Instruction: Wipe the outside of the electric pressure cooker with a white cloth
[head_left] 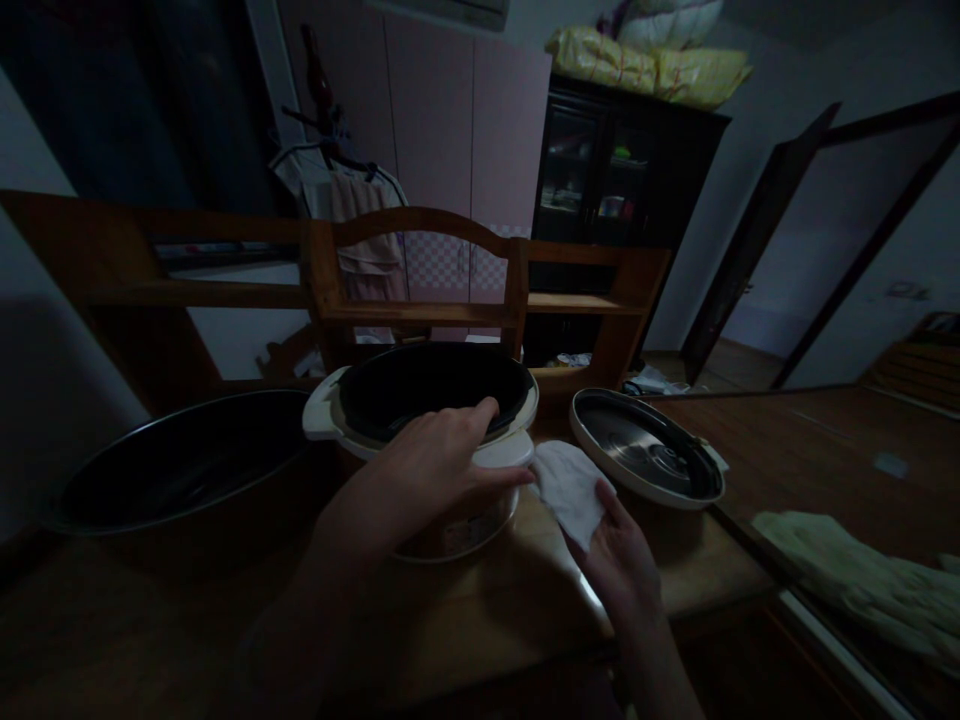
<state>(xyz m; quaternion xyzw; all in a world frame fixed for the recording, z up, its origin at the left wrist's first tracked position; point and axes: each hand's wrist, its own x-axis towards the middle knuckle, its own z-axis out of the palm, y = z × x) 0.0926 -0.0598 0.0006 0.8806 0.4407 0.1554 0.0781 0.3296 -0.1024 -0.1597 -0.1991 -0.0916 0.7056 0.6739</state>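
1. Right hand (pixel 624 562) grasps white cloth (pixel 568 488), just right of rice cooker (pixel 504 450).
2. Left hand (pixel 431 455) over cooker's front, thumb at cloth; can't tell grip.
3. Lid (pixel 639 448) on table (pixel 480 615), right.

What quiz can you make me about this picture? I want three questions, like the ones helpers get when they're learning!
1. Which of the person's hands holds the white cloth?

2. Fill the gap: in the picture, the big dark tub stands to the ____ of the cooker.

3. True or false: the round lid is closed over the cooker.

Key:
1. The right hand.
2. Left.
3. False: the lid is off, lying to the right of the cooker, and the cooker's top is open.
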